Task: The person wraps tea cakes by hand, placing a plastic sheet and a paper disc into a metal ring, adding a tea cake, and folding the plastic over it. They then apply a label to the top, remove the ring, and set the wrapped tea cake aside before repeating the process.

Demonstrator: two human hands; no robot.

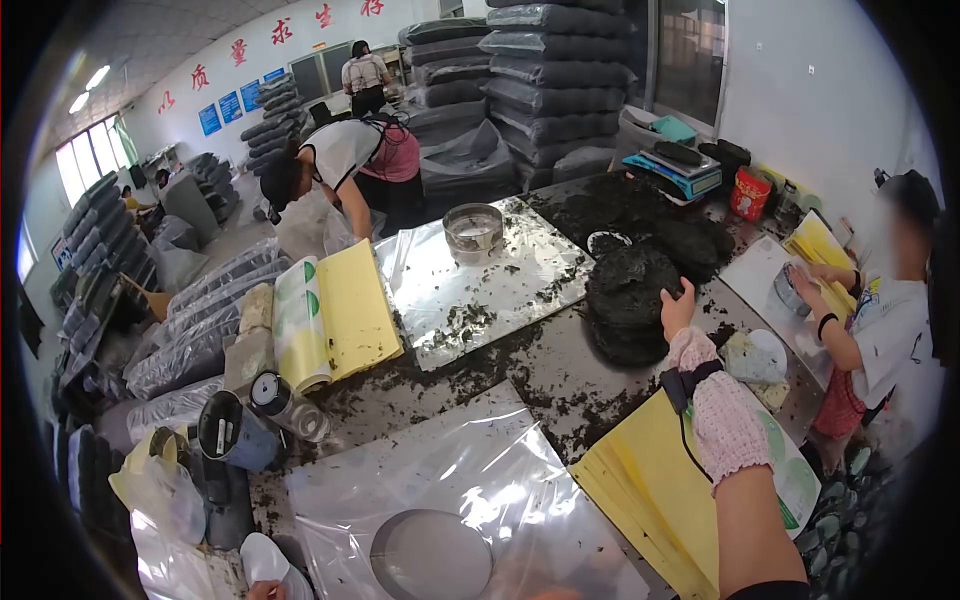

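Note:
My right hand (678,308), in a pink knitted sleeve cover, reaches to a stack of dark, round cakes of what looks like dried seaweed (630,290). Its fingers curl against the stack's right edge. At the bottom left edge, my left hand (265,591) is mostly cut off; its fingers grip a white, rounded, thin piece (270,562), possibly paper or plastic. Between the hands lies a clear plastic sheet (440,450), with a round metal ring (432,555) at the front. A yellow stack of bags (650,480) lies under my right forearm.
Across the table, a metal ring (473,232) stands on a shiny sheet (420,310) strewn with dark flakes. A jar (290,405) and blue cup (238,432) stand left. One person (350,165) bends opposite; another (880,310) works at right. Scales (680,172) sit behind.

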